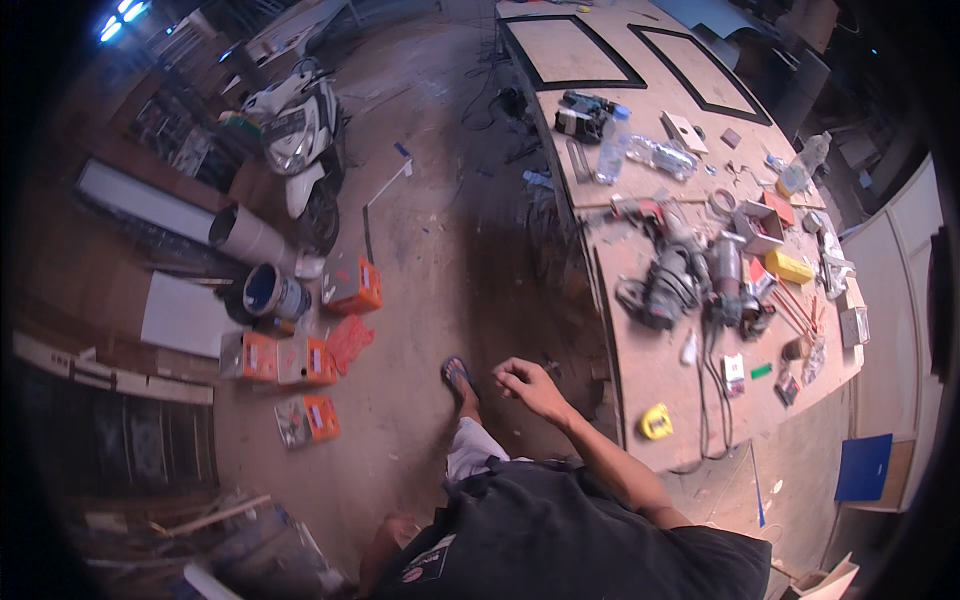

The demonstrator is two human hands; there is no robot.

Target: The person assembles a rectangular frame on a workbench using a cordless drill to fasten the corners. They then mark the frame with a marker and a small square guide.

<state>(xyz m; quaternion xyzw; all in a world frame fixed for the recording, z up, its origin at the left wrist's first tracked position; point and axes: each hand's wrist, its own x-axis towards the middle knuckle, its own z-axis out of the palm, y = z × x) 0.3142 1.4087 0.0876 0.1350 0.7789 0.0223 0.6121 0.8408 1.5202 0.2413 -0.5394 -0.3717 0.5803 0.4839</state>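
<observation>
In front of my body, above the floor, is my right hand (527, 388), its fingers curled in. I see nothing held in it. It is apart from the worktable (655, 375), whose near left edge lies to its right. Low beside my dark shirt, my left hand (400, 530) shows only as a blurred patch, and its fingers cannot be made out. The table's near end carries a yellow tape measure (656, 422), a small box (734, 375) and corded power tools (668, 285). A sandalled foot (459, 373) stands on the floor just left of my right hand.
To the left on the floor stand orange-and-grey boxes (352, 286), a red plastic bag (348, 343) and a blue bucket (275, 292). A white motor scooter (298, 150) is parked farther off. Bottles (613, 148) and black frames (575, 52) lie toward the table's far end.
</observation>
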